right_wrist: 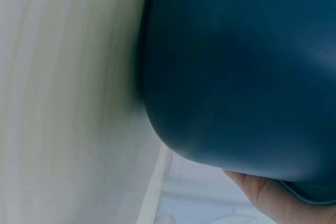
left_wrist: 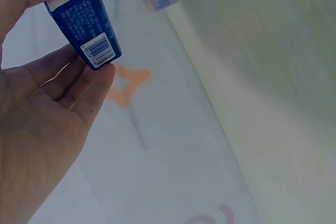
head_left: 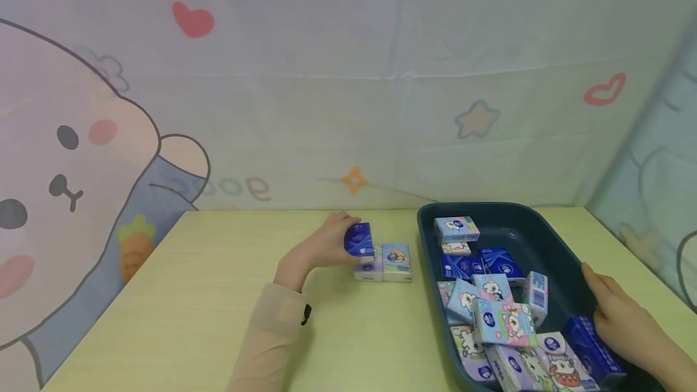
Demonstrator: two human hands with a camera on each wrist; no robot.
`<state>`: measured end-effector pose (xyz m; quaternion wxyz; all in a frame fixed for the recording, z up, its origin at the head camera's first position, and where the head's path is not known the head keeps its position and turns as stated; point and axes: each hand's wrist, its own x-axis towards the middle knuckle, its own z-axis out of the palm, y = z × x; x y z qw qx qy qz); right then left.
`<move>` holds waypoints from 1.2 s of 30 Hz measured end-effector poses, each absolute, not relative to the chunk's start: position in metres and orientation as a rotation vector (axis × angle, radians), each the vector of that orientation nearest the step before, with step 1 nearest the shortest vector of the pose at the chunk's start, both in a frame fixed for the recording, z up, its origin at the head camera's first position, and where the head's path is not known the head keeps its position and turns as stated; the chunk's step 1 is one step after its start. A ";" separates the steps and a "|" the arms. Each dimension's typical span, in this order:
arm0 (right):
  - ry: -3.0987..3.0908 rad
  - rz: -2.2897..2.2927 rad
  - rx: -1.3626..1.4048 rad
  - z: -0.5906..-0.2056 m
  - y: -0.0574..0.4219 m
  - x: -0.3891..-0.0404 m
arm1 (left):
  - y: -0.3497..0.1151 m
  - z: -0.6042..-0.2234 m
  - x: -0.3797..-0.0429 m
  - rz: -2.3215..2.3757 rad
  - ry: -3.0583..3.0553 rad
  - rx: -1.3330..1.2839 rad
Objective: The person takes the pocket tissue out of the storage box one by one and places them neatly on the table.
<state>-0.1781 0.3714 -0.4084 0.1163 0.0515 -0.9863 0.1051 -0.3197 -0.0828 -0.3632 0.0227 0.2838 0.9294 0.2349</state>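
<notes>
My left hand (head_left: 325, 244) pinches a dark blue tissue pack (head_left: 358, 239) between thumb and fingers; the left wrist view shows the barcode end of this pack (left_wrist: 86, 30). Just below and to the right of it, two pastel cartoon-print tissue packs (head_left: 396, 262) lie side by side on the table. On the right, my right hand (head_left: 626, 319) grips the right rim of a dark teal plastic tub (head_left: 555, 244). In the right wrist view the outer wall of the tub (right_wrist: 236, 87) hides most of that hand.
Inside the tub lie many loose tissue packs, among them a pastel one on top (head_left: 505, 322) and a dark blue one (head_left: 593, 349) by the right wall. The light wooden table (head_left: 179, 307) ends at a printed cloth backdrop (head_left: 327, 107). A cable (head_left: 682, 265) hangs at far right.
</notes>
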 end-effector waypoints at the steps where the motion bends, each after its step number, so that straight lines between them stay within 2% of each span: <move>1: -2.897 0.311 0.147 -0.409 0.372 -0.178 | -0.086 -0.365 -0.320 0.718 2.885 0.869; 9: -2.901 0.318 0.146 -0.410 0.372 -0.177 | -0.101 -0.376 -0.323 0.671 2.905 0.830; 36: -2.898 0.327 0.157 -0.409 0.373 -0.178 | -0.100 -0.386 -0.327 0.560 2.849 0.786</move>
